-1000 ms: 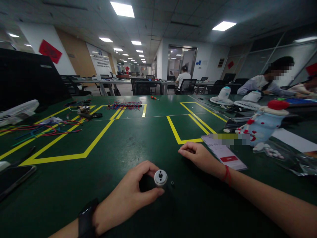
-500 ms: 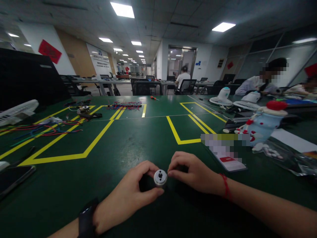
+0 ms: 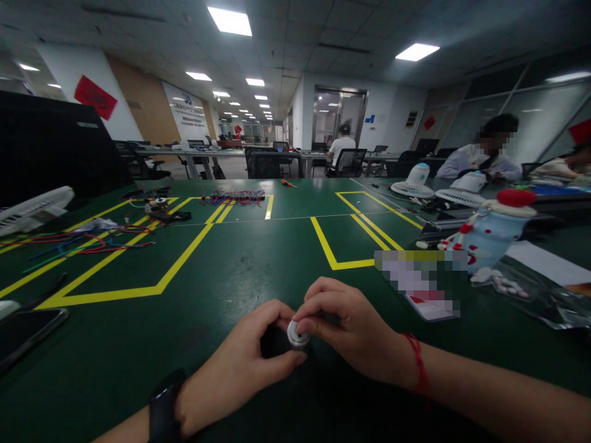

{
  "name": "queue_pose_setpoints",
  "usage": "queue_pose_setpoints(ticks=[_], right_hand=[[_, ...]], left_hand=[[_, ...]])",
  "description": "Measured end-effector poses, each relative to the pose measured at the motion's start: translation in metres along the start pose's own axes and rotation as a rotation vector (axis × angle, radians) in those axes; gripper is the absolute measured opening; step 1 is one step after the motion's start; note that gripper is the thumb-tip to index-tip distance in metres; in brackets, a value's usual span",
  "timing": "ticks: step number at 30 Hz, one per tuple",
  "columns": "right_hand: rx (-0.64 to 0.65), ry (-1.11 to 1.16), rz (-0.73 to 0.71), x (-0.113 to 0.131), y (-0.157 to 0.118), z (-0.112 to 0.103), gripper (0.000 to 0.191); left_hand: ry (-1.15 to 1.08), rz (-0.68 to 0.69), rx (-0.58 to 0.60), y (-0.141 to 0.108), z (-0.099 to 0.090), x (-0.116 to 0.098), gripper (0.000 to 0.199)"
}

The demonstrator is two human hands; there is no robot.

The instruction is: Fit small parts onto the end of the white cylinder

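A small silver cylinder, by its look a small motor (image 3: 298, 342), stands end-up at the front middle of the green table. A dark centre and small holes mark its round top face, part of which is hidden by fingers. My left hand (image 3: 244, 357) grips it from the left, thumb at the near side and fingers behind. Above it, my right hand (image 3: 346, 326) has thumb and fingertips pinched together at the top face; whatever they hold, if anything, is too small or covered to make out.
A phone (image 3: 28, 335) lies at left, a blurred-out handset (image 3: 429, 301) at right. Loose wires (image 3: 92, 241), a wire bundle (image 3: 235, 197) and a screwdriver (image 3: 289, 183) lie farther back. White fans (image 3: 413, 181) and a blue cup (image 3: 496, 237) stand right. People sit beyond.
My right hand has moved left and its fingertips now cover part of the motor's top face. My left hand keeps its grip in about the same place.
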State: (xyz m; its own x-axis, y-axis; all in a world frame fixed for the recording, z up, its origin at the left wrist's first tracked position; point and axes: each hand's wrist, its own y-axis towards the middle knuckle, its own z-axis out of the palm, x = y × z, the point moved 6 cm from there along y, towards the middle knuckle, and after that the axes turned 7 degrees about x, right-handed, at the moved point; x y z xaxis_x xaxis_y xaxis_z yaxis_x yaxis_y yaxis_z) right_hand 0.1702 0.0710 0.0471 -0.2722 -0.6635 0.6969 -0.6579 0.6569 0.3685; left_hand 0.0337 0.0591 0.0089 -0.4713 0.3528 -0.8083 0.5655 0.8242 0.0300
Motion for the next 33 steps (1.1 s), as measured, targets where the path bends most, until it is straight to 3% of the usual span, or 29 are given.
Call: queue_pose_setpoints(ticks=[7,10,15,19,25,33], right_hand=[[0.110,0.000,0.070,0.004,0.004,0.005,0.009],[0.092,0.081,0.122,-0.002,0.002,0.001,0.016],[-0.113,0.189,0.328,-0.049,-0.007,-0.023,0.023],[-0.088,0.214,0.454,-0.082,-0.014,-0.029,0.019],[-0.014,0.231,0.426,-0.082,-0.017,-0.023,0.016],[0.007,0.080,0.396,-0.082,-0.017,-0.023,0.016]], left_hand=[[0.004,0.004,-0.003,-0.001,0.001,-0.001,0.015],[0.002,0.003,-0.007,0.000,0.001,-0.001,0.017],[-0.011,-0.021,-0.002,0.001,0.000,0.000,0.018],[-0.032,-0.029,0.012,0.000,-0.001,0.000,0.020],[-0.024,-0.023,0.005,-0.002,-0.001,0.001,0.021],[-0.032,-0.022,0.008,-0.001,-0.001,0.002,0.021]])
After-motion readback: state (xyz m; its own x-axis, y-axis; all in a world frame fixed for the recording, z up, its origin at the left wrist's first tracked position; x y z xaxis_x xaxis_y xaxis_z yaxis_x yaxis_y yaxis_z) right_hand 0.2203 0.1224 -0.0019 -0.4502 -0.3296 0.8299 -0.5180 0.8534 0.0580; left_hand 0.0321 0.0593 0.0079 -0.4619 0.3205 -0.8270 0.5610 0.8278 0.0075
